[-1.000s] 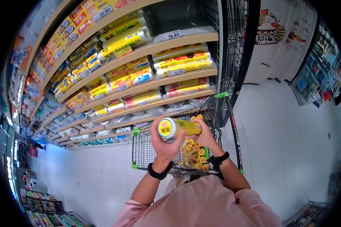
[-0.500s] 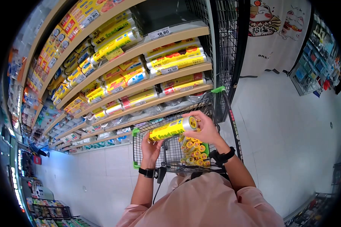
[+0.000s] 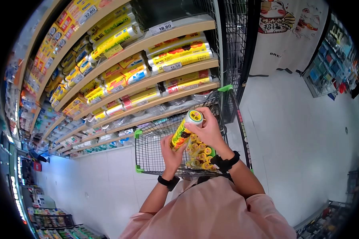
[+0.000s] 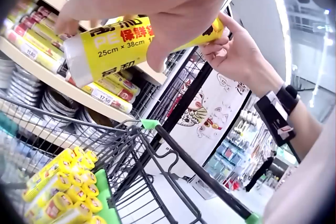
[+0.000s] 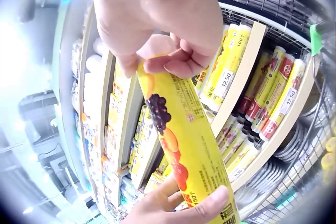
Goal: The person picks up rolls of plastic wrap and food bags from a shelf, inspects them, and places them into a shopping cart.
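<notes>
Both hands hold a yellow roll of plastic food bags over the shopping cart. My left hand grips its lower end, and my right hand has thumb and fingers around the upper end, by the round green-rimmed face. Printed fruit shows along the roll in the right wrist view. In the left wrist view the label reads 25cm x 38cm, partly covered by the left hand. Several smaller yellow rolls lie bundled in the cart, below the right hand.
Shelves of yellow bag rolls with price tags rise beyond the cart. Stacked foil-like trays fill a lower shelf. A black mesh panel and a printed curtain stand at the right. Pale tiled floor extends to the right.
The roll has been turned in the hands, from lying sideways to a steeper tilt with one end face up. Its printed fruit side now shows. The head view has shifted slightly.
</notes>
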{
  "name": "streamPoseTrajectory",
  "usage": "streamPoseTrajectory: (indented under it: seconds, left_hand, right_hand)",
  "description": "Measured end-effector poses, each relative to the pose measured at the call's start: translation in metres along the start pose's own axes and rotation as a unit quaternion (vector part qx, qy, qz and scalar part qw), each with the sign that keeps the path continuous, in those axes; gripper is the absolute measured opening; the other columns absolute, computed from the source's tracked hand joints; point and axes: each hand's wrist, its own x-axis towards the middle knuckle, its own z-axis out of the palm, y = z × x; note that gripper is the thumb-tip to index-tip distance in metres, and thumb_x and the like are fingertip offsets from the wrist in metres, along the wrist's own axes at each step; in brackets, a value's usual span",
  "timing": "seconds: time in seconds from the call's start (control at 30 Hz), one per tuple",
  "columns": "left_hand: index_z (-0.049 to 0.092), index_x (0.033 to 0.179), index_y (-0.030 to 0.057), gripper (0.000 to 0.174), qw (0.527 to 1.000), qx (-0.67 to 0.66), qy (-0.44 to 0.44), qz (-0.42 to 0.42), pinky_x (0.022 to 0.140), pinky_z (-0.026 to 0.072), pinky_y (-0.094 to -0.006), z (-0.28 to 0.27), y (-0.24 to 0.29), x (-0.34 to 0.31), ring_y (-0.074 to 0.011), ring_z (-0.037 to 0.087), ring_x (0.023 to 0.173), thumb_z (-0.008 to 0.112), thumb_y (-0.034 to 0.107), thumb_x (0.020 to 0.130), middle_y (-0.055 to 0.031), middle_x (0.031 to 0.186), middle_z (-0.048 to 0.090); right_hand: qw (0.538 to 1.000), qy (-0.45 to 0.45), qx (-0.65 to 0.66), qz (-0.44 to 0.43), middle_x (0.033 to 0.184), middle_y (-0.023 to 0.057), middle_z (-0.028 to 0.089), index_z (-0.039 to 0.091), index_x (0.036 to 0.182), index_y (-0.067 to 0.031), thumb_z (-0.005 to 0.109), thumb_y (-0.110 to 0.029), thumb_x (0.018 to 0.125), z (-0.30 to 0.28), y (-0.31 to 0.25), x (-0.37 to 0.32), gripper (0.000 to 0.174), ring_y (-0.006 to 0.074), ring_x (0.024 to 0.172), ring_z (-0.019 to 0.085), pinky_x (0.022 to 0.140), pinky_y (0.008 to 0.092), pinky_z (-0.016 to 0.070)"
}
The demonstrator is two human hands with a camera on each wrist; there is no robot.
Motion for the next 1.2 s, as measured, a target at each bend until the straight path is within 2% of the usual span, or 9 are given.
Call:
streamPoseTrajectory:
  seconds: [0.17, 0.33, 0.4, 0.53, 0.57, 0.67, 0.9, 1.13, 1.2]
  left_hand:
    - [0.049, 0.13, 0.0034, 0.062, 0.946, -0.281, -0.126, -0.098, 0.084, 0.0532, -0.029, -0.012, -0.003, 0.004, -0.0162, 0.065, 0.095, 0.081, 0.005, 0.077, -0.0086, 0.109, 0.065]
    - [0.054, 0.127, 0.0018, 0.048, 0.854, -0.385, -0.288, -0.198, 0.086, 0.0496, -0.0263, -0.038, -0.039, -0.001, -0.0113, 0.062, 0.097, 0.075, 0.009, 0.085, -0.0054, 0.107, 0.067]
    - [0.058, 0.124, 0.0008, 0.038, 0.829, -0.381, -0.32, -0.255, 0.087, 0.0485, -0.0257, -0.048, -0.056, -0.003, -0.0102, 0.061, 0.098, 0.071, 0.012, 0.089, -0.0041, 0.107, 0.067]
    - [0.062, 0.114, 0.0033, 0.022, 0.827, -0.434, -0.222, -0.281, 0.085, 0.0501, -0.0264, -0.055, -0.081, -0.008, -0.0101, 0.061, 0.093, 0.063, 0.015, 0.096, -0.0025, 0.101, 0.065]
    - [0.062, 0.112, 0.0032, 0.02, 0.773, -0.483, -0.221, -0.347, 0.082, 0.0559, -0.0314, -0.061, -0.088, -0.008, -0.014, 0.062, 0.097, 0.061, 0.016, 0.097, -0.0043, 0.106, 0.064]
    - [0.061, 0.115, 0.0026, 0.023, 0.748, -0.506, -0.154, -0.402, 0.079, 0.0601, -0.0368, -0.069, -0.101, -0.002, -0.0179, 0.063, 0.1, 0.061, 0.017, 0.097, -0.0067, 0.11, 0.062]
    - [0.06, 0.122, 0.0028, 0.03, 0.851, -0.3, -0.149, -0.404, 0.088, 0.0532, -0.0353, -0.088, -0.164, -0.01, -0.0183, 0.06, 0.103, 0.062, 0.018, 0.096, -0.0064, 0.114, 0.061]
    - [0.063, 0.115, 0.0041, 0.024, 0.821, -0.339, -0.175, -0.424, 0.087, 0.0515, -0.0325, -0.134, -0.228, -0.025, -0.0173, 0.061, 0.1, 0.061, 0.016, 0.095, -0.0043, 0.109, 0.064]
    - [0.064, 0.114, 0.0036, 0.023, 0.816, -0.351, -0.17, -0.428, 0.085, 0.0518, -0.0319, -0.144, -0.236, -0.028, -0.0168, 0.062, 0.097, 0.061, 0.015, 0.095, -0.0053, 0.11, 0.065]
  right_hand:
    - [0.997, -0.059, 0.012, 0.057, 0.111, 0.0078, 0.062, 0.046, 0.13, -0.0033, 0.075, -0.013, 0.086, -0.035, 0.002, 0.01, 0.053, 0.0105, 0.095, 0.063, 0.075, 0.0243, 0.0532]
    - [0.976, -0.164, -0.013, 0.145, 0.115, 0.0043, 0.059, 0.047, 0.137, -0.0091, 0.072, -0.009, 0.087, -0.064, 0.014, 0.007, 0.056, 0.0106, 0.097, 0.06, 0.078, 0.024, 0.052]
    - [0.978, -0.17, 0.021, 0.115, 0.106, 0.0045, 0.061, 0.049, 0.134, -0.0087, 0.073, -0.009, 0.086, -0.062, 0.04, 0.0, 0.053, 0.0085, 0.083, 0.06, 0.069, 0.0228, 0.0516]
    - [0.964, -0.135, 0.013, 0.227, 0.09, 0.005, 0.062, 0.056, 0.124, -0.0031, 0.073, -0.017, 0.087, -0.054, 0.057, -0.014, 0.043, 0.008, 0.069, 0.059, 0.059, 0.0213, 0.0491]
    - [0.964, -0.108, -0.026, 0.241, 0.088, 0.0059, 0.064, 0.057, 0.12, -0.0012, 0.074, -0.019, 0.086, -0.052, 0.067, -0.016, 0.042, 0.0082, 0.067, 0.06, 0.057, 0.0213, 0.0487]
    - [0.955, -0.068, -0.055, 0.285, 0.082, 0.008, 0.065, 0.06, 0.108, 0.0056, 0.077, -0.029, 0.085, -0.042, 0.085, -0.029, 0.045, 0.0088, 0.058, 0.059, 0.048, 0.0219, 0.0453]
    - [0.917, -0.009, -0.114, 0.383, 0.079, 0.0103, 0.066, 0.055, 0.111, 0.006, 0.079, -0.036, 0.081, 0.0, 0.142, -0.049, 0.057, 0.0118, 0.057, 0.063, 0.05, 0.0239, 0.0496]
    - [0.846, -0.064, -0.4, 0.347, 0.075, 0.0139, 0.069, 0.061, 0.115, 0.0012, 0.079, -0.032, 0.073, 0.066, 0.268, -0.061, 0.056, 0.0209, 0.061, 0.067, 0.061, 0.0354, 0.0567]
    - [0.792, -0.085, -0.386, 0.465, 0.09, 0.017, 0.07, 0.061, 0.119, 0.0014, 0.076, -0.025, 0.078, 0.08, 0.288, -0.061, 0.051, 0.0264, 0.079, 0.068, 0.071, 0.0405, 0.058]
